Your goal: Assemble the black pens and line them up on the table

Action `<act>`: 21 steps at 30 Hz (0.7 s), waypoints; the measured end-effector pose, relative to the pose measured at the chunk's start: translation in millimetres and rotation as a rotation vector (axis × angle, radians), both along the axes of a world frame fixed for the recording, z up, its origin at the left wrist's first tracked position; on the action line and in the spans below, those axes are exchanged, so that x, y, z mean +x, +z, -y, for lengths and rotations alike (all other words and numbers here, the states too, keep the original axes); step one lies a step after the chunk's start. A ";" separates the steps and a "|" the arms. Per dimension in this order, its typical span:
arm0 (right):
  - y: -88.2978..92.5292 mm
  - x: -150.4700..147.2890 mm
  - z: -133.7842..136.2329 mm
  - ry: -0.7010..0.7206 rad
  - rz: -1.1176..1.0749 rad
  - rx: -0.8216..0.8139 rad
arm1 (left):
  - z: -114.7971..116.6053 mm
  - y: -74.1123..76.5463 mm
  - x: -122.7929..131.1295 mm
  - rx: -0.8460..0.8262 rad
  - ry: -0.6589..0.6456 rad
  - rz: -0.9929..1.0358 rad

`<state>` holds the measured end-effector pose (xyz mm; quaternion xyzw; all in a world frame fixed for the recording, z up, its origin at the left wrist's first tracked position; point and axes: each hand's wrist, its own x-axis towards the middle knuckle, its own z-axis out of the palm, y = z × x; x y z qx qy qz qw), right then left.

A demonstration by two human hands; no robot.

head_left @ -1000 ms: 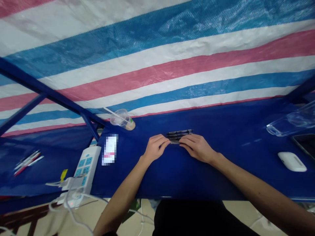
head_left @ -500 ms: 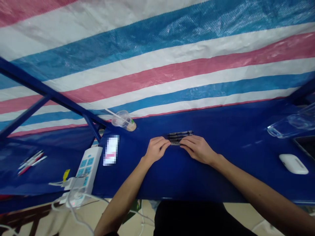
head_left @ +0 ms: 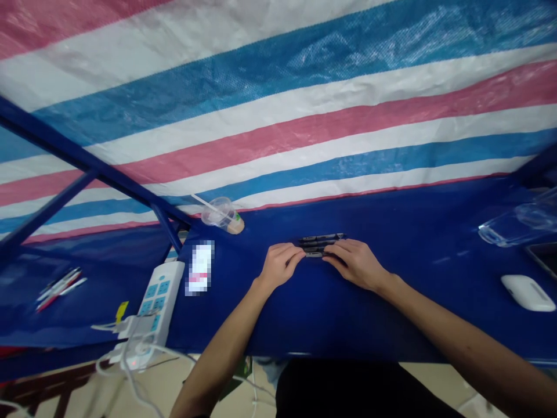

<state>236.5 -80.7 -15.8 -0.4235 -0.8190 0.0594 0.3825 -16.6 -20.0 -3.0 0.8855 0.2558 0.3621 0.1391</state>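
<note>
Several dark, slim pens (head_left: 322,237) lie side by side on the blue surface (head_left: 296,316), roughly parallel to its front edge. My left hand (head_left: 279,266) is closed, thumb and fingertips pinching the left end of the nearest pen (head_left: 314,254). At that pen's other end, the fingers of my right hand (head_left: 354,262) are bent and closed around it, covering the tip. The right fingers also hide the right ends of some pens behind it. The pens' finer markings are too small to read.
Left of my hands lie a phone (head_left: 200,268) with a blurred screen and a white power strip (head_left: 167,284) with cables. A plastic cup (head_left: 221,215) with a straw stands behind. Rightward are a clear container (head_left: 500,229) and a white earbud case (head_left: 527,292). More pens (head_left: 61,288) lie far left.
The whole view has shifted slightly, so everything sits a little further right. Both hands keep nearly the same hold on the nearest pen.
</note>
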 end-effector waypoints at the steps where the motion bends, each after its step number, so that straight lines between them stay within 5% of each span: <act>1: -0.6 0.3 -0.5 -0.009 0.007 0.001 | 0.0 -0.4 -0.2 -0.008 0.003 0.000; 21: -4.9 -2.2 -4.7 0.025 0.012 -0.039 | -2.9 2.1 1.1 -0.063 0.018 -0.018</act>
